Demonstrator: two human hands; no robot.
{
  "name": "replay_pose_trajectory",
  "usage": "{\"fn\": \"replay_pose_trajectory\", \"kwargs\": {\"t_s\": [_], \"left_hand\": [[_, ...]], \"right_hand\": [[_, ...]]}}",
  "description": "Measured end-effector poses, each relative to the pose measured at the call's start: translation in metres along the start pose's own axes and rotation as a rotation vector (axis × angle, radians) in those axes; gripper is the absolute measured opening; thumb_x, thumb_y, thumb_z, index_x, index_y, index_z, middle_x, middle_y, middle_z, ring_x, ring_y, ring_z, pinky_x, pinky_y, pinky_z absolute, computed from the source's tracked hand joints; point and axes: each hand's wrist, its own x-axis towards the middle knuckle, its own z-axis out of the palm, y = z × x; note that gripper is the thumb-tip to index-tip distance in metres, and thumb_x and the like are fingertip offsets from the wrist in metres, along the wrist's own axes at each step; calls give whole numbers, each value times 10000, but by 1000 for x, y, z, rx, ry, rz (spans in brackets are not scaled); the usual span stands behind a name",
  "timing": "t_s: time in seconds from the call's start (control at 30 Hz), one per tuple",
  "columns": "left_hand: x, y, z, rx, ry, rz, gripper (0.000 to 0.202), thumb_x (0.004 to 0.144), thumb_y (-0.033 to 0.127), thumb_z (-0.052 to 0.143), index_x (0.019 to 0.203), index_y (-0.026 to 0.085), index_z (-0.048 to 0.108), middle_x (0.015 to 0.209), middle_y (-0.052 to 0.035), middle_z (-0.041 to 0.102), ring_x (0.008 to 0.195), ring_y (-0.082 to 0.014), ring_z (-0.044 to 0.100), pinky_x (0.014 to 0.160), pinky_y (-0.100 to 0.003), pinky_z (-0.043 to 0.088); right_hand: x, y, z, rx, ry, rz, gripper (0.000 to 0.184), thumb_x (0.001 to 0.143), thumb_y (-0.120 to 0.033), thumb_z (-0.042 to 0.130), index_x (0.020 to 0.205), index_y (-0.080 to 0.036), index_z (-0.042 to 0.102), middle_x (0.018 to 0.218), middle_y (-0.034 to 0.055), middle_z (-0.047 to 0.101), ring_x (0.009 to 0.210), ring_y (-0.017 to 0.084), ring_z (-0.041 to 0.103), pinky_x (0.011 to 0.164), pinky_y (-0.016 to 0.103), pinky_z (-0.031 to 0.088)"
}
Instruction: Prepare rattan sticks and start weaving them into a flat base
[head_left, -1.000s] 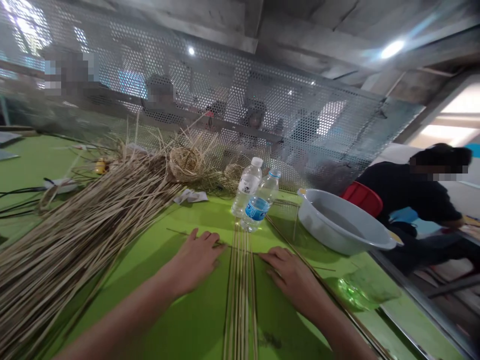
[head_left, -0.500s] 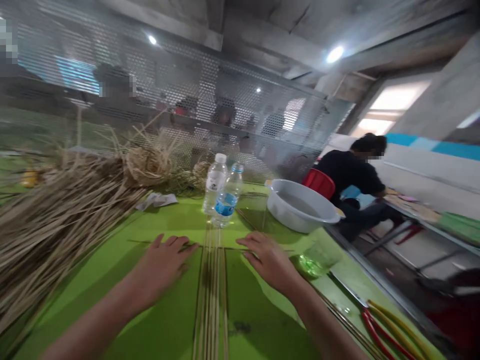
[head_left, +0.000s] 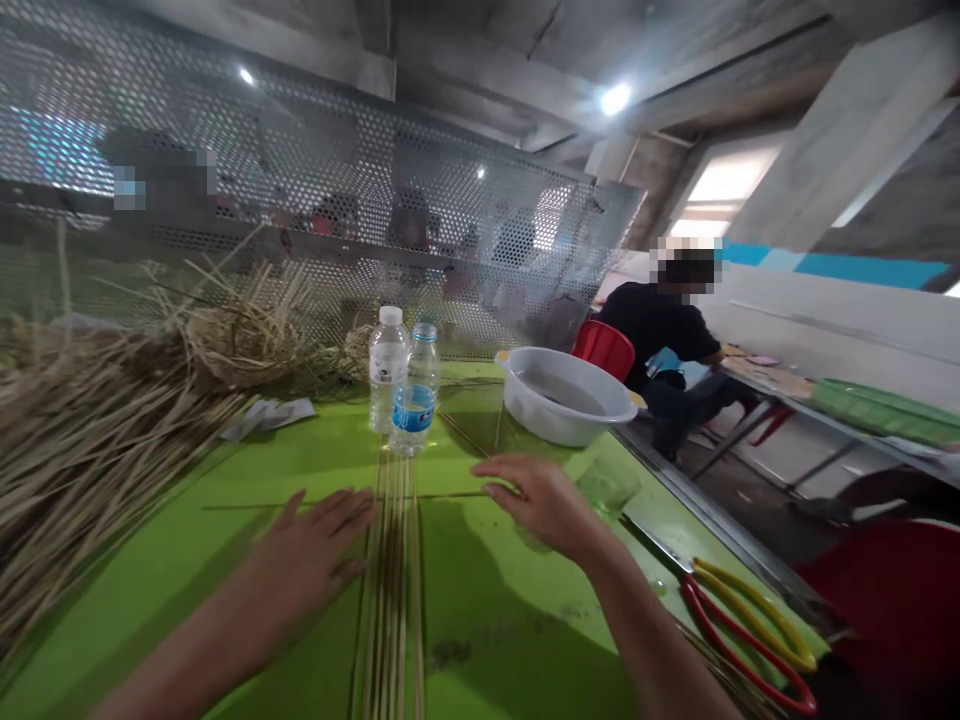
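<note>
Several long pale cane strips (head_left: 390, 600) lie side by side, running away from me to the two bottles. A thin cross strip (head_left: 450, 495) lies across them from left to right. My left hand (head_left: 326, 530) lies flat with its fingers spread, over the cross strip and at the left edge of the long strips. To their right, my right hand (head_left: 540, 500) is over the cross strip's right part. Its thumb touches that strip or hovers just above it, with a gap between thumb and forefinger. The strip's right end is hidden behind this hand.
A clear bottle (head_left: 386, 365) and a blue-labelled bottle (head_left: 414, 408) stand beyond the strips. Right are a white basin (head_left: 562, 425), a clear container (head_left: 611, 485) and red-and-yellow-handled shears (head_left: 705, 590). Cane (head_left: 97, 440) is heaped left. A person (head_left: 660, 320) sits beyond the table.
The view has turned right, so things appear further left. My left hand has come closer to the long strips; my right hand has moved rightward along the cross strip, covering its end.
</note>
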Motion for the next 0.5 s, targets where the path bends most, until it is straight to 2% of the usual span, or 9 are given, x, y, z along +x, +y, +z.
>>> {"fn": "replay_pose_trajectory", "kwargs": {"t_s": [0.1, 0.23, 0.33, 0.5], "left_hand": [[-4, 4, 3, -31, 3, 45, 603, 984, 661, 342, 1518, 382, 362, 1618, -14, 282, 1499, -346, 265, 1195, -700, 87], [-11, 8, 6, -66, 11, 106, 627, 981, 682, 325, 1546, 424, 237, 1637, 6, 219, 1511, -320, 234, 1218, -659, 68], [-15, 11, 5, -83, 14, 120, 640, 978, 682, 336, 1553, 429, 214, 1646, 13, 175, 1518, -313, 208, 1233, -628, 68], [-18, 17, -2, -94, -52, 107, 669, 972, 708, 288, 1563, 417, 169, 1654, 9, 127, 1530, -306, 157, 1221, -658, 57]], "right_hand": [[-2, -7, 11, -76, -177, -87, 307, 962, -234, 565, 1241, -247, 693, 1232, 68, 706, 1161, 241, 626, 1021, 415, 473], [-6, -10, 21, -248, -301, -65, 417, 933, -281, 624, 1346, -226, 621, 1204, 106, 634, 1113, 270, 592, 979, 452, 479], [-8, -8, 27, -319, -342, -46, 501, 912, -329, 659, 1392, -209, 579, 1197, 115, 604, 1109, 299, 573, 981, 499, 468], [-8, -8, 34, -346, -358, -33, 506, 906, -358, 674, 1381, -206, 590, 1204, 121, 593, 1110, 316, 570, 987, 500, 463]]}}
